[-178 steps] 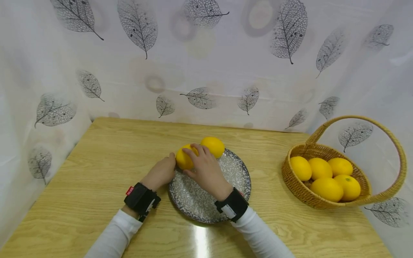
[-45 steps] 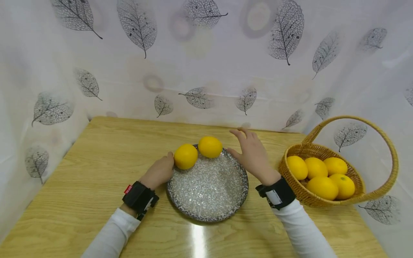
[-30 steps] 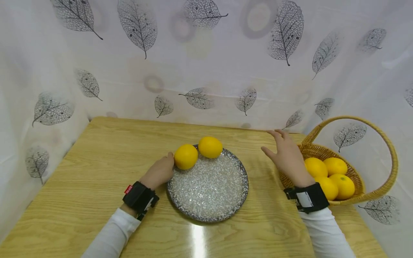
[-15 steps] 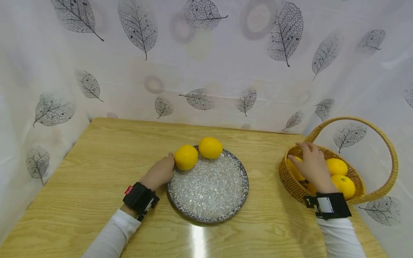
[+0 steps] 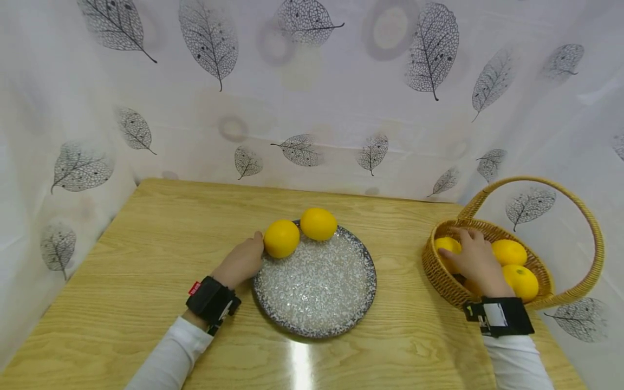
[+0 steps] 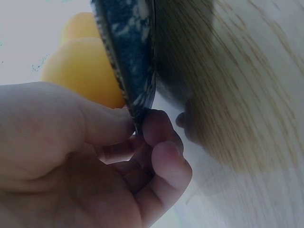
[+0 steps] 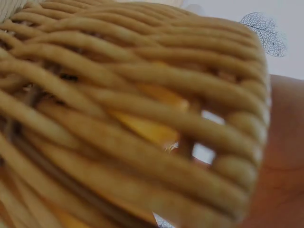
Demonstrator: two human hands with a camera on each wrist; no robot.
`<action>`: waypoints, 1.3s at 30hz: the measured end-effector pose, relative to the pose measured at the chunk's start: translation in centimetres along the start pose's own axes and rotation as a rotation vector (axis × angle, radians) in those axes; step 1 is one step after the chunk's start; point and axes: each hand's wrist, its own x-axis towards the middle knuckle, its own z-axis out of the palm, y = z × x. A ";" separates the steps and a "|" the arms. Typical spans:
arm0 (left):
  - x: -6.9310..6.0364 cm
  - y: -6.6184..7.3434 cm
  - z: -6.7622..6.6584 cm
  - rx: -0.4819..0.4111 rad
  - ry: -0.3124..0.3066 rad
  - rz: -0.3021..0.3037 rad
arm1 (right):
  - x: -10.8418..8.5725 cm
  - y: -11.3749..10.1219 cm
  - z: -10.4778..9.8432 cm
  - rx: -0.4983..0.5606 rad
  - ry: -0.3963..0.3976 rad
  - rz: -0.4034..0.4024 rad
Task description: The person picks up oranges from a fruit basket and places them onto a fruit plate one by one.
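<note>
The left hand [image 5: 241, 261] pinches the left rim of a round speckled grey plate [image 5: 322, 287]; in the left wrist view the thumb lies above the plate's edge [image 6: 130, 52] and curled fingers below it. Two yellow fruits, one [image 5: 281, 238] beside that hand and another [image 5: 318, 223] behind, rest at the plate's back-left rim. Inside the wicker basket [image 5: 441, 281] at the right, the right hand [image 5: 480, 265] grips a yellow fruit [image 5: 447, 245], thumb in front and fingers behind, their tips partly hidden. The basket's wall [image 7: 142, 109] hides most of the right wrist view.
More yellow fruits [image 5: 509, 253] lie in the basket, right of the hand. The tall basket handle [image 5: 592, 216] arches over its right side. A leaf-patterned curtain [image 5: 331, 108] hangs behind the wooden table [image 5: 205, 211].
The right hand has moved right from the plate to the basket, then down among the fruits, and its fingers have closed on one. The left hand keeps its hold on the rim.
</note>
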 end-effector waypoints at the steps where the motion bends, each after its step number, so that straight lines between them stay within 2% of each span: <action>1: 0.0 0.0 0.0 0.002 0.000 -0.003 | 0.0 0.0 0.1 -0.004 0.003 -0.007; 10: 0.2 -0.1 0.1 0.004 0.005 -0.011 | 0.6 -0.3 0.9 0.023 -0.093 0.022; 13: 0.2 -0.2 0.1 0.010 0.007 -0.013 | 0.8 -0.2 1.0 0.010 -0.095 -0.001; 19: 0.2 -0.2 0.2 0.010 0.014 0.002 | 0.7 -0.3 1.2 -0.024 -0.102 -0.097; 25: 0.1 -0.2 0.1 0.018 0.030 0.029 | 0.6 -0.3 1.1 -0.007 -0.098 -0.094; 39: 0.0 -0.1 0.0 0.008 0.013 0.006 | 0.3 -0.3 0.8 -0.014 -0.082 -0.112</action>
